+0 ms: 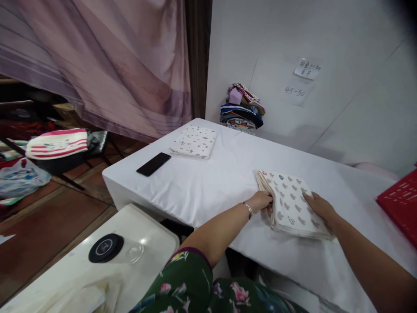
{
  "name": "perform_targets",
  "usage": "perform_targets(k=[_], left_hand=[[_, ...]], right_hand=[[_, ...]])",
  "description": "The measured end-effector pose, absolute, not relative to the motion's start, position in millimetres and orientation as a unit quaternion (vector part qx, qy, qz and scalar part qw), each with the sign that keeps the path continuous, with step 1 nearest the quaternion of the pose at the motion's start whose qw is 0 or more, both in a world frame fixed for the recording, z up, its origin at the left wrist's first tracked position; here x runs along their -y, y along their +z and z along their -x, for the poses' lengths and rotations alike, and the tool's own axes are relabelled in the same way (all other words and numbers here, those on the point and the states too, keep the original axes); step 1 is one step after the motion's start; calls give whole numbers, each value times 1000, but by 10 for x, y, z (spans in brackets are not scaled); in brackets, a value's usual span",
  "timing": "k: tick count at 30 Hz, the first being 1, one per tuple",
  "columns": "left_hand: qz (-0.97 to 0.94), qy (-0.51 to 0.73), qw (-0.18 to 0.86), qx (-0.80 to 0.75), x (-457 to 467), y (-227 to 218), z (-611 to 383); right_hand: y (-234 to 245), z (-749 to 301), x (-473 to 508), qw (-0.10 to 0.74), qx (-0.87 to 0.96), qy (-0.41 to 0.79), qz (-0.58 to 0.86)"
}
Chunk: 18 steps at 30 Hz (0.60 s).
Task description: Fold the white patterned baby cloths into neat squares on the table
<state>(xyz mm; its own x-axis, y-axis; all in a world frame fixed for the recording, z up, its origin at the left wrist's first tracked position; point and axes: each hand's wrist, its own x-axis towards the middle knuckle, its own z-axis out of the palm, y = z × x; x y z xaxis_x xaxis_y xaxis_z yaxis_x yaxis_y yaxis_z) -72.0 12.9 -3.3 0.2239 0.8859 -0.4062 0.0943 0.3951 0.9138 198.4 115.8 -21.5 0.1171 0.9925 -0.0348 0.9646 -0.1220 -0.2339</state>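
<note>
1. Reckoned from the folded cream cloth printed with grey-brown mouse-head shapes (289,204), a second folded white cloth with small dark prints (195,142) lies at ten o'clock on the white fabric-draped counter (228,174).
2. A flat black rectangular phone (153,164) lies between nine and ten o'clock, just beside that second cloth.
3. At three o'clock, a red slotted basket (402,204) stands near the right forearm.
4. At eleven o'clock, beyond the far edge, a stack of folded multicoloured garments (243,111) leans by the pale wall; handwritten white paper notes (306,69) hang at twelve.
5. Between eight and nine o'clock, a round black lid-like disc (106,248) sits on a glossy white side table (153,234).
6. The hands are apart, on opposite sides of the mouse-print cloth. The left hand (262,201) comes in at nine o'clock, fingers curled and clamped on its layered edge.
7. The right hand (321,211) lies across the three o'clock side, fingertips on top; whether it grips, I cannot tell.
8. The cloth is soft, several layers thick and roughly rectangular; the drape beneath is smooth, lightly wrinkled. A silvery bracelet (250,210) circles the left wrist.
</note>
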Motion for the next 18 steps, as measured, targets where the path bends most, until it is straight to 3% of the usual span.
perform_targets(k=[12, 18], left_hand=[[-439, 314, 611, -579, -79, -63, 563], [-485, 296, 575, -589, -113, -123, 500]], right_hand=[[-252, -2011, -1152, 49, 663, 109, 739], [-256, -2015, -1137, 81, 669, 95, 732]])
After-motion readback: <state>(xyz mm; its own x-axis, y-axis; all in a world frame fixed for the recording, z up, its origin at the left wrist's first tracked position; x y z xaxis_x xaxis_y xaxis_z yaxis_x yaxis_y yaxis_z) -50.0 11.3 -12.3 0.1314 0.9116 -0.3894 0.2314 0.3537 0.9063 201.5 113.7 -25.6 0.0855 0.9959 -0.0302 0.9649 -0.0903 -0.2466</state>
